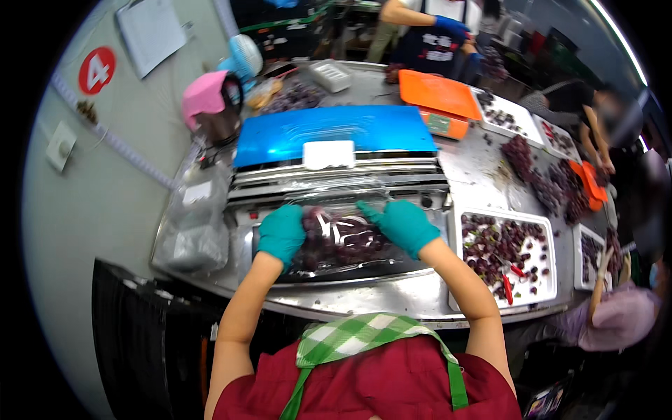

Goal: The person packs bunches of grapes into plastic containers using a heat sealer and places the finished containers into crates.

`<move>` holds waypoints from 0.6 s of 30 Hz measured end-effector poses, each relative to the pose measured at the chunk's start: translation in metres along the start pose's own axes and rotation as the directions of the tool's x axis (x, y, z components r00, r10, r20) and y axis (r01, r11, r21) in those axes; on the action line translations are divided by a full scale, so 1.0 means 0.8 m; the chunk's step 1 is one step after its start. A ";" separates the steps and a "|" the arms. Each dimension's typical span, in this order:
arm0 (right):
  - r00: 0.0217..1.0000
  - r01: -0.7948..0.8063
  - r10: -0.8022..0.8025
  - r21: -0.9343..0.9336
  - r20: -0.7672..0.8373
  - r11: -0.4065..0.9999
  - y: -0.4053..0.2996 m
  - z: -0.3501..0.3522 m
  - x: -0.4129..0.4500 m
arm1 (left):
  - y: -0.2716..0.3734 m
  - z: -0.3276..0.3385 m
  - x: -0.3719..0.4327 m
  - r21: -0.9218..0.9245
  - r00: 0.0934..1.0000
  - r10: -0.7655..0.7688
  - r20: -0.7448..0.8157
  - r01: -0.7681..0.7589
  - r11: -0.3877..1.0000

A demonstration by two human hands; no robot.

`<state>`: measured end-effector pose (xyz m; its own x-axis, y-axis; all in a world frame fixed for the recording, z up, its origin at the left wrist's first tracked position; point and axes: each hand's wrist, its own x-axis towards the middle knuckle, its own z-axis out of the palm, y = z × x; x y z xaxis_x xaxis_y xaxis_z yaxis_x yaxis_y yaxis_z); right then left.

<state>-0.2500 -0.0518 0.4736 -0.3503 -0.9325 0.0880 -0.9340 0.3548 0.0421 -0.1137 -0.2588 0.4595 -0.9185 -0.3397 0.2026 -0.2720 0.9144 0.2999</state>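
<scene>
Between my gloved hands, a pack of dark red grapes [344,239] in clear film lies on the front plate of a film wrapping machine [336,181]. The teal-gloved fingers of my left hand [282,234] curl around the pack's left end. At its right end is my right hand [407,226], its index finger pointing inward over the film; its other fingers are partly hidden. Clear film runs from the pack's far side toward the machine's metal rollers. A blue sheet [336,123] covers the back of the machine.
On the right stands a white foam tray [551,257] with loose grapes and red-handled snips [507,289]. Behind it are grape bunches [548,191] and an orange scale [441,100]. Clear plastic packaging [197,231] lies left, near the wall. Co-workers stand around the metal table [362,299].
</scene>
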 end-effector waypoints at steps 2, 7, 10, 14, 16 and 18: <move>0.996 -0.085 0.085 0.059 0.002 0.995 -0.002 -0.019 0.004 | -0.009 0.007 -0.002 -0.042 0.998 -0.065 0.001 0.065 0.997; 0.666 -0.238 0.439 0.386 -0.603 0.891 0.010 0.002 0.001 | 0.021 0.010 -0.077 -0.438 0.846 -0.209 -0.490 -0.031 0.899; 0.630 -0.201 0.341 0.278 -0.698 0.939 0.006 -0.001 0.010 | 0.008 0.036 -0.116 -0.633 0.880 -0.369 -0.301 0.106 0.767; 0.358 -0.059 0.617 0.642 -0.701 0.764 0.032 -0.014 0.057 | 0.015 0.040 -0.108 -0.870 0.889 -0.453 0.068 0.275 0.409; 0.418 -0.072 0.726 0.777 -0.546 0.626 0.049 0.012 0.098 | 0.031 0.026 -0.105 -0.895 0.889 -0.443 0.116 0.288 0.341; 0.688 -0.294 0.723 0.884 -0.067 0.362 0.065 0.010 0.113 | 0.018 0.022 -0.109 -0.891 0.888 -0.383 0.253 0.368 0.266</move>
<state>-0.3310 -0.1180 0.4759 -0.9113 -0.3803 0.1579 -0.2975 0.3432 -0.8909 -0.0428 -0.2124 0.4301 -0.7843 -0.5964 -0.1705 -0.1544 -0.0786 0.9849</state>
